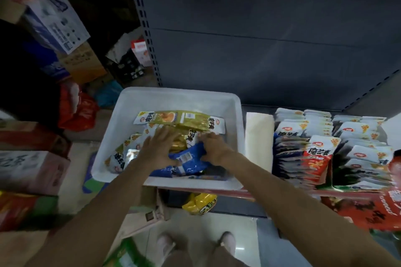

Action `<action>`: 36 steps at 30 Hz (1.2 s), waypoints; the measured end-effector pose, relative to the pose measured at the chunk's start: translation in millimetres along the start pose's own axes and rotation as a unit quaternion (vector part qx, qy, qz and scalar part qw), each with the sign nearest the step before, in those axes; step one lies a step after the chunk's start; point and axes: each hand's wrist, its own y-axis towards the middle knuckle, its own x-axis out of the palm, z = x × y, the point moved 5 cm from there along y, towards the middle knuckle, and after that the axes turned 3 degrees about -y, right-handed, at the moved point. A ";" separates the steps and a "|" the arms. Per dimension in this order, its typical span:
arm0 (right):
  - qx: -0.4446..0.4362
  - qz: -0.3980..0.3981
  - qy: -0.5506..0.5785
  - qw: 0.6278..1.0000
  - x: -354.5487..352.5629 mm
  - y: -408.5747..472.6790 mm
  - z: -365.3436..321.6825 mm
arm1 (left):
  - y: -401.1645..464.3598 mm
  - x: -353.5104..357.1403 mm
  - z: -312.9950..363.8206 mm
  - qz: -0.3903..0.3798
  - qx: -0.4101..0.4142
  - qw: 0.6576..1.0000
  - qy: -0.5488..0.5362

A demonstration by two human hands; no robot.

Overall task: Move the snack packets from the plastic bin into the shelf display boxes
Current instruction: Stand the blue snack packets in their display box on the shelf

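A white plastic bin point(128, 119) sits on the shelf edge, filled with snack packets. Green and gold packets point(173, 118) lie at its back, several white ones at its left. Both hands are inside the bin. My left hand point(159, 147) lies spread over the packets, thumb against a blue packet point(189, 157). My right hand point(213, 147) grips the right side of that blue packet with curled fingers. To the right, shelf display boxes point(259, 136) hold rows of white, blue and red packets point(316, 151).
Cardboard cartons point(32, 171) and a red bag point(78, 110) crowd the floor at left. A yellow snack bag point(200, 202) lies under the shelf. Dark shelf back panel point(260, 39) rises behind the bin. My shoes point(226, 240) stand on the tiled floor.
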 end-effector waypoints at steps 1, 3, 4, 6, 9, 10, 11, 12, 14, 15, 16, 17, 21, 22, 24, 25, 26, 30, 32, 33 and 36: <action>0.001 -0.004 -0.012 1.000 3.4 2.3 -2.8 | -0.7 2.0 -4.4 -0.010 0.000 1.000 0.003; 0.011 0.004 -0.036 0.999 2.0 4.7 -6.8 | -1.2 2.2 -8.5 -0.014 -0.001 1.000 -0.009; 0.016 0.011 -0.066 0.998 -1.8 4.8 -8.7 | -0.7 2.8 -10.0 -0.013 -0.002 1.000 -0.022; 0.010 0.038 -0.139 0.989 -11.9 7.0 -11.5 | 0.3 2.1 -12.3 -0.011 -0.001 0.999 -0.048; -0.010 0.114 -0.144 0.983 -30.0 8.1 -14.9 | 2.7 -7.9 -14.0 0.058 0.013 0.995 -0.082; -0.018 0.139 -0.143 0.980 -35.4 7.0 -15.6 | 2.4 -12.8 -12.3 0.086 0.026 0.991 -0.098; -0.027 0.159 -0.147 0.976 -39.6 5.7 -15.8 | 3.2 -15.7 -10.3 0.102 0.043 0.986 -0.123; -0.034 0.176 -0.148 0.972 -43.0 3.8 -15.4 | 4.0 -17.9 -6.8 0.105 0.061 0.980 -0.160; -0.041 0.209 -0.125 0.969 -48.6 -0.2 -12.7 | 5.4 -19.8 1.2 0.081 0.085 0.962 -0.245; -0.047 0.226 -0.114 0.966 -50.9 -2.6 -11.6 | 4.9 -21.5 6.1 0.068 0.089 0.953 -0.282; -0.054 0.240 -0.105 0.964 -52.8 -4.8 -10.6 | 4.7 -23.1 10.4 0.059 0.089 0.945 -0.310; -0.061 0.252 -0.088 0.962 -54.4 -6.1 -8.8 | 4.0 -25.2 15.3 0.051 0.090 0.939 -0.328; -0.094 0.322 0.051 0.941 -65.6 -17.9 -2.5 | 5.7 -29.8 28.8 0.030 0.067 0.919 -0.389; -0.105 0.350 0.079 0.928 -70.2 -22.1 0.4 | 7.4 -30.8 30.6 0.023 0.048 0.907 -0.417; -0.113 0.399 0.108 0.904 -77.2 -31.5 7.8 | 12.6 -30.9 34.3 -0.001 0.011 0.895 -0.447; -0.113 0.417 0.112 0.895 -80.0 -36.7 11.4 | 14.2 -31.3 39.5 -0.019 0.005 0.899 -0.438; -0.112 0.433 0.116 0.887 -82.9 -42.0 15.3 | 15.3 -32.1 46.4 -0.035 0.008 0.904 -0.425; -0.014 0.395 0.232 0.889 -91.5 -54.0 42.1 | 19.6 -46.7 79.7 0.021 0.036 0.923 -0.382; 0.057 0.314 0.398 0.860 -89.0 -52.6 61.9 | 19.9 -56.1 98.4 0.107 0.054 0.954 -0.276; 0.073 0.288 0.491 0.819 -89.0 -55.3 72.1 | 20.3 -58.7 112.4 0.136 0.075 0.959 -0.235; 0.083 0.275 0.640 0.713 -94.4 -70.4 96.2 | 18.8 -60.4 154.6 0.151 0.150 0.952 -0.218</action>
